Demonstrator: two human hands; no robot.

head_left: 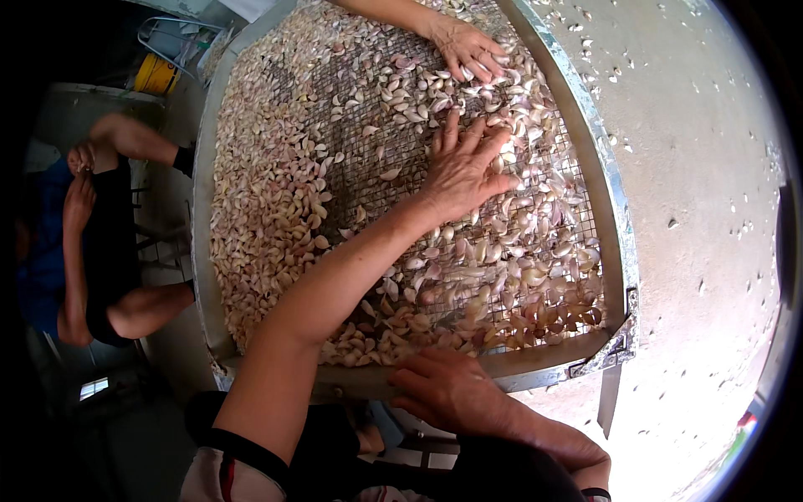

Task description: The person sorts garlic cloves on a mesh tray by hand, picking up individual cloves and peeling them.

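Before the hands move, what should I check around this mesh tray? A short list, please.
1. Left hand open: ok, fingers spread over garlic cloves.
2. Co-worker's hand well clear of it: not ok, close by, just beyond.
3. Right hand empty: cannot tell, palm hidden at the near rim.
4. Cloves evenly spread: not ok, dense at left, mesh showing mid-tray.
5. Floor at right free of bits: not ok, pale bits scattered.

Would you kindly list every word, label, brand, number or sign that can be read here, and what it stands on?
None can be read.
Yellow container: any marks are too small and blurred to read.
Mesh tray: no lettering visible on its frame.
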